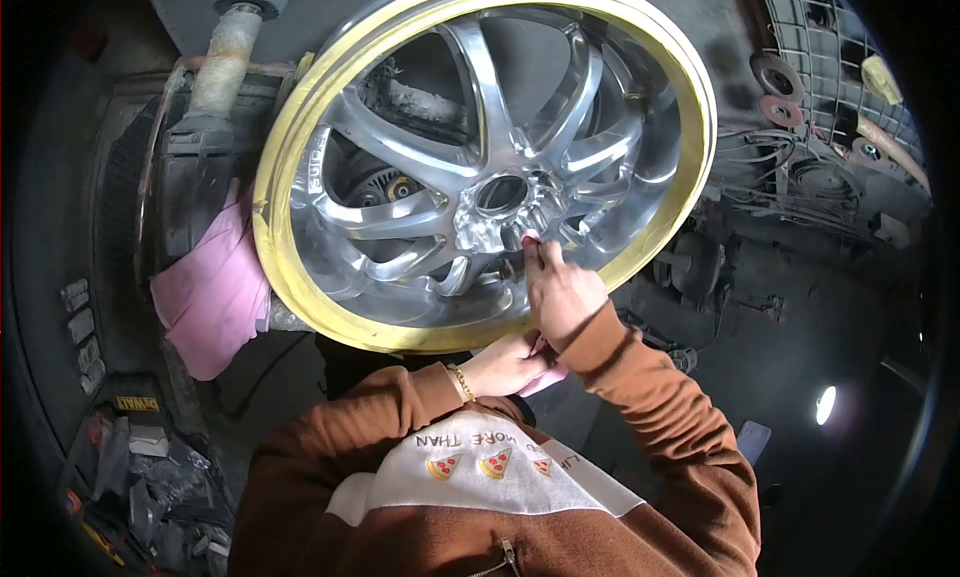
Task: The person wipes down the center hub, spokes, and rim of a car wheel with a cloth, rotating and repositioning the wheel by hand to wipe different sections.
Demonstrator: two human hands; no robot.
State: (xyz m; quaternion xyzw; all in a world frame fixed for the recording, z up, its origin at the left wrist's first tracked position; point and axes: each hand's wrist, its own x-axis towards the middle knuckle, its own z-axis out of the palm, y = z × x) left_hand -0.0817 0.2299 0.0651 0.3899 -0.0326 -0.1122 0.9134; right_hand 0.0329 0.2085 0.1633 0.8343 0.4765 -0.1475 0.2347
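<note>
A polished alloy wheel (405, 145) fills the upper middle of the head view, tilted, its rim lip covered in yellow masking tape (330, 322). My right hand (562, 292) reaches over the near rim, its fingers pressed together just below the hub hole. A small bit of pink cloth (530, 238) shows at those fingertips, against the hub face. Close to my chest, below the tape, my left hand (508, 365) is closed on a pink cloth (546, 378); part of it is hidden behind the hands. Whether both pink bits are one piece, I cannot tell.
A larger pink cloth (212, 292) hangs left of the wheel, below a machine spindle (225, 67). Wire mesh (800, 37) holding discs and coiled cables (820, 177) are on the right. At lower left lies a DeWalt case (138, 404) among clutter.
</note>
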